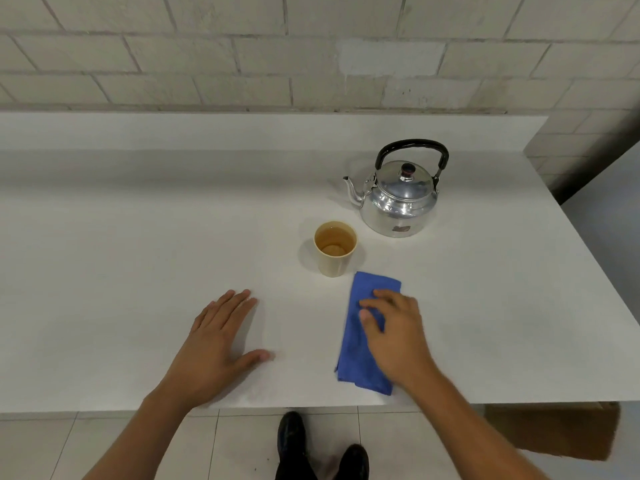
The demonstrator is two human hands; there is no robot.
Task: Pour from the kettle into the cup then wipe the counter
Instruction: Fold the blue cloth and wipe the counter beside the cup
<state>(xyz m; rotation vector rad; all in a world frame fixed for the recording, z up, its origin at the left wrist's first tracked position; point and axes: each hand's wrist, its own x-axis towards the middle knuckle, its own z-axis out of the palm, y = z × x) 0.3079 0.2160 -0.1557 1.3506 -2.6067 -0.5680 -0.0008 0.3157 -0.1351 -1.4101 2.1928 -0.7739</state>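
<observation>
The wide white matte counter (138,237) runs away from the fingers toward a pale brick wall, and everything on it sits on the right-hand side. Farthest beyond the right fingers stands the polished round metal kettle with a black arched handle (398,199), upright, lid on, its spout pointing left. Just nearer, and slightly left of the kettle, the small cream-coloured cup (335,247) stands upright with pale liquid inside, so the pouring looks done and the wipe is what remains

The folded blue rectangular cloth (360,344) lies flat directly under the right fingers, its far edge just beside the cup's base without clearly touching it. Its long axis runs from the counter's near edge away toward the cup, tilted a little to the right at the far end. The right hand (398,337) rests on top of the cloth with its fingers (372,304) slightly spread and bent, pressing down, not closed round anything. The left hand (218,341) lies flat on bare counter well left of the cloth, fingers extended and splayed, holding nothing

The right hand is plainly the one to wipe; a sweep sideways or toward the body would keep the cloth clear of the cup just beyond the fingertips
</observation>
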